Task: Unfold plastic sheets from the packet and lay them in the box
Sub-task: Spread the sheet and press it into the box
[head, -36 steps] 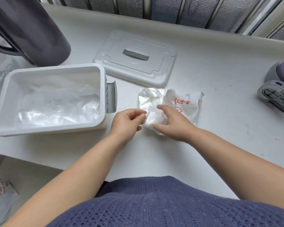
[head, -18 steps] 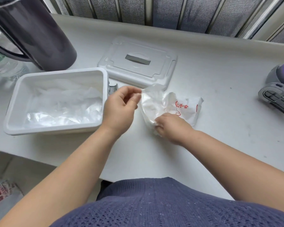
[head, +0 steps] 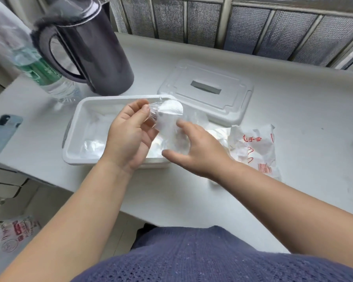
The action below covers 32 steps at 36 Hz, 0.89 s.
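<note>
My left hand [head: 128,135] pinches the top of a thin clear plastic sheet [head: 169,119] between thumb and fingers, holding it up over the white box [head: 73,143]. My right hand [head: 194,151] is beside the sheet's lower part with fingers spread and loosely extended; whether it touches the sheet I cannot tell. The box holds crumpled clear sheets [head: 92,145] laid inside. The white packet [head: 253,147] with red print lies crumpled on the table to the right of the box.
The box's white lid [head: 208,92] lies behind it. A dark jug [head: 94,51] and a water bottle [head: 43,76] stand at the back left. A phone [head: 2,133] lies at the far left. A bag [head: 14,233] sits on the floor, lower left.
My left hand pulled a sheet out of the packet and lifted it left over the box. My right hand let go of the packet and followed to the sheet.
</note>
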{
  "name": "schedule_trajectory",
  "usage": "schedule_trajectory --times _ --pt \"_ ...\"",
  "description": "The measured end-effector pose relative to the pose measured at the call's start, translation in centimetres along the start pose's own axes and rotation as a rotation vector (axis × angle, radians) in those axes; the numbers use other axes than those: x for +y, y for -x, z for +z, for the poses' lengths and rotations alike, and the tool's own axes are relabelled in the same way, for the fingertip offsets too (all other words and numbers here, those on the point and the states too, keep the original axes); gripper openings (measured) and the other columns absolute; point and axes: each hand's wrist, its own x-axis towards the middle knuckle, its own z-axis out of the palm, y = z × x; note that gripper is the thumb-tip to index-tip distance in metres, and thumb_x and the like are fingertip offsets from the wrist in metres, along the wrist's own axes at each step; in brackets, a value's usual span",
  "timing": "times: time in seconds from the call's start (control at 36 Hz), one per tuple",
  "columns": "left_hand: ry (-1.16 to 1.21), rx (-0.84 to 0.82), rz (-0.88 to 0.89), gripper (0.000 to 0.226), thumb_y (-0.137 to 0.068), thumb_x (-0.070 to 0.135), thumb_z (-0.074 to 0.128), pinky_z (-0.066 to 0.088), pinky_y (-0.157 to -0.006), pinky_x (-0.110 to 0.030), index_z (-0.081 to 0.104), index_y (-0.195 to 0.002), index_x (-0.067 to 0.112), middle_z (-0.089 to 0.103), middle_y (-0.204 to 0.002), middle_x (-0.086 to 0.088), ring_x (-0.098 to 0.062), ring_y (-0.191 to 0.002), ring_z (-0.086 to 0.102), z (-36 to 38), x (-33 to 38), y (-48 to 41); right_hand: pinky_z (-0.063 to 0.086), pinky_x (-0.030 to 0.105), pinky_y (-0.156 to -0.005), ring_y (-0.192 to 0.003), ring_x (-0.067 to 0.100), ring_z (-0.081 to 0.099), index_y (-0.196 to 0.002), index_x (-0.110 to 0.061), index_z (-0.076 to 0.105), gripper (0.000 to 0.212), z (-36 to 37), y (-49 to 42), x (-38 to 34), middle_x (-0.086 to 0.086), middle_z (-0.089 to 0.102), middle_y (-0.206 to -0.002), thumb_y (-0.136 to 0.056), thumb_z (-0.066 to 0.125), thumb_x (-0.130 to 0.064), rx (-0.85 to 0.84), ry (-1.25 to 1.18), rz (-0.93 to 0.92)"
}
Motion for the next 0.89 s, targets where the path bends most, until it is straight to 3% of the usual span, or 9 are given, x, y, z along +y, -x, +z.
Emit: schedule_trajectory --times 0.08,0.22,0.33,0.39,0.44,0.53,0.64,0.72,0.89 --pt "-0.07 -0.011 -0.011 0.017 -0.097 0.0 0.046 0.053 -0.058 -0.019 0.055 -0.09 0.013 0.063 -0.071 0.001 -0.007 -0.061 0.06 -1.2 1.1 0.0 0.03 0.024 -0.073 -0.108 0.023 0.052 -0.121 -0.015 0.057 0.03 1.0 -1.3 -0.8 0.003 0.06 -0.11 -0.092 0.052 -0.022 0.182 0.023 -0.043" --pt "-0.523 0.095 0.031 0.021 -0.089 0.004 0.061 0.055 -0.076 -0.025 0.057 -0.101 0.021 0.055 -0.105 -0.003 -0.014 -0.091 0.06 -4.9 2.1 -1.3 0.04 0.031 -0.057 -0.074 0.036 0.063 -0.096 -0.007 0.07 0.027 1.5 -3.5 -1.5 0.014 0.068 -0.085 -0.081 0.05 0.002 0.473 0.153 -0.166" --pt "-0.968 -0.097 0.133 0.074 -0.081 0.017 0.074 0.042 -0.078 -0.004 0.035 -0.14 0.04 0.039 -0.135 0.017 0.01 -0.11 0.045 -6.5 3.4 -1.8 0.053 0.033 -0.052 -0.063 0.033 0.066 -0.087 -0.007 0.073 0.03 2.0 -4.9 -2.2 0.011 0.072 -0.081 -0.067 0.058 0.008 0.446 0.189 -0.412" --pt "-1.046 -0.213 0.117 0.078 -0.081 0.019 0.073 0.041 -0.076 -0.003 0.032 -0.142 0.042 0.044 -0.132 0.021 0.007 -0.106 0.049 -6.7 4.0 -2.2 0.051 0.031 -0.047 -0.057 0.032 0.064 -0.08 -0.005 0.071 0.028 2.2 -5.2 -2.6 0.011 0.07 -0.074 -0.062 0.059 0.012 0.397 0.215 -0.473" --pt "-1.013 -0.235 0.097 0.058 -0.083 0.017 0.07 0.048 -0.082 -0.014 0.049 -0.132 0.041 0.061 -0.117 0.012 -0.005 -0.099 0.061 -7.0 4.4 -2.6 0.048 0.028 -0.044 -0.052 0.031 0.059 -0.076 -0.004 0.069 0.027 2.4 -5.5 -3.0 0.01 0.066 -0.066 -0.058 0.061 0.014 0.362 0.253 -0.493" --pt "-0.844 -0.129 0.074 0.019 -0.092 0.01 0.058 0.055 -0.067 -0.023 0.07 -0.101 0.022 0.073 -0.093 0.0 -0.015 -0.084 0.069 -7.5 4.6 -3.2 0.046 0.026 -0.047 -0.049 0.029 0.058 -0.076 -0.005 0.069 0.026 2.7 -5.9 -2.9 0.008 0.063 -0.061 -0.058 0.066 0.014 0.376 0.294 -0.511" --pt "-0.649 -0.036 -0.018 0.029 -0.096 0.003 0.044 0.055 -0.061 -0.02 0.07 -0.091 0.017 0.068 -0.075 0.005 -0.007 -0.066 0.064 -9.3 5.5 -3.6 0.041 0.026 -0.039 -0.039 0.028 0.046 -0.066 -0.006 0.061 0.011 2.8 -6.3 -2.8 0.006 0.051 -0.047 -0.068 0.064 0.004 0.431 0.362 -0.442" --pt "-0.557 -0.001 -0.126 0.024 -0.095 0.006 0.046 0.055 -0.064 -0.023 0.069 -0.093 0.008 0.071 -0.087 -0.003 -0.013 -0.08 0.068 -10.6 6.3 -3.9 0.039 0.024 -0.037 -0.038 0.028 0.046 -0.06 -0.01 0.059 0.017 3.0 -6.7 -2.8 0.003 0.051 -0.046 -0.077 0.056 -0.012 0.462 0.427 -0.423" --pt "-0.498 0.16 -0.207 0.025 -0.087 0.034 0.064 0.056 -0.077 -0.035 0.062 -0.092 0.009 0.063 -0.089 -0.004 -0.021 -0.09 0.066 -11.2 5.8 -4.4 0.037 0.02 -0.044 -0.044 0.027 0.057 -0.067 -0.017 0.072 0.029 4.2 -7.2 -3.5 0.001 0.064 -0.057 -0.051 0.082 0.004 0.192 0.482 -0.441"
